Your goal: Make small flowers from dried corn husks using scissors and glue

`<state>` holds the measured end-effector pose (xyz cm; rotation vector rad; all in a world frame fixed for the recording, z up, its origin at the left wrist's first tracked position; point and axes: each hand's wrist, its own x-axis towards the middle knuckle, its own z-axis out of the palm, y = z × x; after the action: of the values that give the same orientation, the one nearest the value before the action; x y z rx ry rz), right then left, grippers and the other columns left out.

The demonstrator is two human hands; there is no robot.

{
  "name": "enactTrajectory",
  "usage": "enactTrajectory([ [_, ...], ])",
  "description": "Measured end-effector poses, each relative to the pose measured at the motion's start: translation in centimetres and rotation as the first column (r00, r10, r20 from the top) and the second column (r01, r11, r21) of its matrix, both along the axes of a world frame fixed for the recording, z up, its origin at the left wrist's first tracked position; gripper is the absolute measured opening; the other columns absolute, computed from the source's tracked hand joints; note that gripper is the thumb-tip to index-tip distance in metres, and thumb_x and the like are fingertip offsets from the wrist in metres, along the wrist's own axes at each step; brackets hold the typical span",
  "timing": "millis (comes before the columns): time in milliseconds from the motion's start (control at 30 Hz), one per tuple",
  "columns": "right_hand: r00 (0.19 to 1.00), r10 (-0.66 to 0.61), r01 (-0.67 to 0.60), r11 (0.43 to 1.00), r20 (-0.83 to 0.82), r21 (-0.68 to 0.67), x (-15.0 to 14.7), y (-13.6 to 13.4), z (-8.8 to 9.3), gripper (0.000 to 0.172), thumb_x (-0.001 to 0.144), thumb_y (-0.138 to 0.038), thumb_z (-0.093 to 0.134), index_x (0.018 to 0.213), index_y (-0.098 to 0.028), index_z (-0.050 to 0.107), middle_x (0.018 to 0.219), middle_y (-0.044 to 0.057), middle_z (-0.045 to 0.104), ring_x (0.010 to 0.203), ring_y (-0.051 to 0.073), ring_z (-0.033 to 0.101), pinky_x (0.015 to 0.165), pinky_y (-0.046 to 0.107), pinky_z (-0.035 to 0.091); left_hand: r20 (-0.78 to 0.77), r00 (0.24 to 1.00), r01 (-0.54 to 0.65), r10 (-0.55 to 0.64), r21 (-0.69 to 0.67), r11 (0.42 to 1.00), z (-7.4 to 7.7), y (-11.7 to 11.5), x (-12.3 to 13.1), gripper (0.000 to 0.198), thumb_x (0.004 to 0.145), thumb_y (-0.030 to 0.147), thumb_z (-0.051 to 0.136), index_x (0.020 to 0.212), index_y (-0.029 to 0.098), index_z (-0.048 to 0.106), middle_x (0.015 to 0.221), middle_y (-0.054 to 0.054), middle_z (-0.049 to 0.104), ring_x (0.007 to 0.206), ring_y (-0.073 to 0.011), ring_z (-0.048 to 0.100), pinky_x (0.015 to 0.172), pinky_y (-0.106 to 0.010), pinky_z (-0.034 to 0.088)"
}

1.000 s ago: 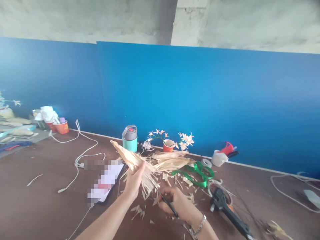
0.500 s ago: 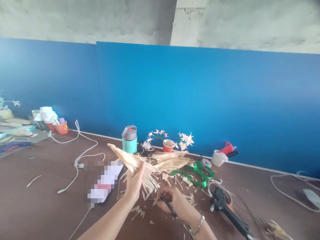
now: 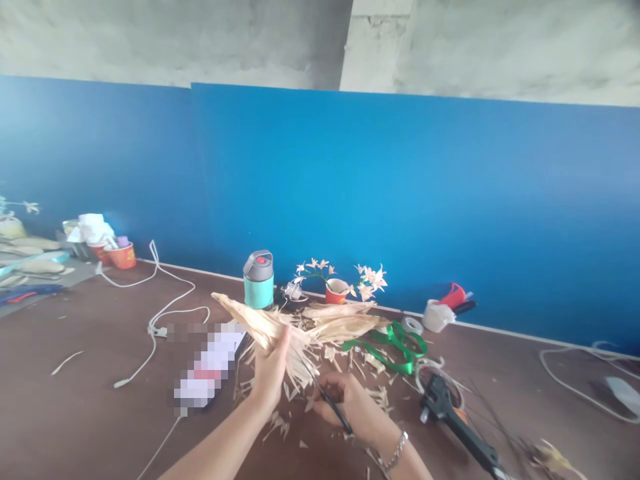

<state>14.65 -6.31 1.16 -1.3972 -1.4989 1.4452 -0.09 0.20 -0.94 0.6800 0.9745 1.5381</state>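
Observation:
My left hand (image 3: 270, 373) is closed around a dried corn husk (image 3: 250, 319), thumb on top. The husk's pointed end reaches up to the left, and its lower right edge is split into narrow strips. In my right hand (image 3: 345, 403) is a slim dark pair of scissors (image 3: 333, 403), its tip at the husk's fringed edge; whether the blades are apart cannot be made out. Beneath both hands lie many small pale clippings (image 3: 277, 423). More husks (image 3: 345, 327) are piled just beyond.
A phone (image 3: 213, 367) lies left of my hands, with a turquoise bottle (image 3: 259, 290) behind. Flowers stand by a red paper cup (image 3: 337, 292). To the right are green ribbon (image 3: 400, 350), a tape roll (image 3: 413, 325) and a black glue gun (image 3: 455, 420). White cables (image 3: 173, 310) trail at left.
The husk's pointed end has dipped slightly down and left with my left hand. My right hand and the scissors stay almost in place.

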Motion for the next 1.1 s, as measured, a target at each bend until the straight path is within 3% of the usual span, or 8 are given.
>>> enactTrajectory([
  [333, 0.999, 0.009, -0.01, 0.998, 0.033, 0.054, 0.2, 0.1, -0.9, 0.007, 0.066, -0.017, 0.06, 0.071, -0.014, 0.056, 0.05, -0.006, 0.046, 0.042, 0.004, 0.033, 0.04, 0.016, 0.026, -0.01, 1.0, -0.003, 0.003, 0.01, 1.0, 0.4, -0.2, 0.2, 0.046, 0.066, 0.04, 0.073, 0.103, 0.013, 0.065, 0.095, -0.012, 0.071, 0.091, -0.0235, 0.065, 0.086, -0.033, 0.047],
  [767, 0.998, -0.023, 0.016, 0.994, 0.061, 0.105, 0.1, 0.1, -1.4, 0.008, 0.064, -0.019, 0.063, 0.068, -0.014, 0.058, 0.053, -0.004, 0.051, 0.044, 0.005, 0.038, 0.04, 0.015, 0.029, 0.014, 1.0, 0.014, -0.013, -0.017, 1.0, -0.2, 0.0, 0.2, 0.043, 0.066, 0.039, 0.073, 0.098, 0.012, 0.067, 0.095, -0.012, 0.071, 0.093, -0.0248, 0.065, 0.083, -0.033, 0.049],
  [933, 0.998, -0.032, 0.028, 0.997, 0.059, 0.073, 0.1, 0.0, -0.9, 0.014, 0.063, -0.023, 0.066, 0.071, -0.015, 0.058, 0.053, -0.005, 0.051, 0.043, 0.005, 0.038, 0.04, 0.015, 0.031, 0.102, 0.995, 0.0, 0.001, -0.017, 1.0, -0.3, 0.6, 0.0, 0.036, 0.065, 0.037, 0.074, 0.091, 0.012, 0.068, 0.085, -0.009, 0.072, 0.083, -0.0215, 0.067, 0.075, -0.03, 0.051],
  [1100, 0.994, -0.041, 0.037, 0.998, 0.102, 0.045, 0.1, -0.2, -0.3, 0.015, 0.063, -0.023, 0.067, 0.069, -0.014, 0.057, 0.048, -0.007, 0.045, 0.041, 0.005, 0.036, 0.038, 0.015, 0.03, 0.143, 0.988, -0.048, 0.054, -0.044, 0.998, 0.4, 0.8, -0.3, 0.035, 0.06, 0.04, 0.077, 0.08, 0.012, 0.068, 0.059, -0.002, 0.066, 0.062, -0.0178, 0.065, 0.061, -0.027, 0.051],
])
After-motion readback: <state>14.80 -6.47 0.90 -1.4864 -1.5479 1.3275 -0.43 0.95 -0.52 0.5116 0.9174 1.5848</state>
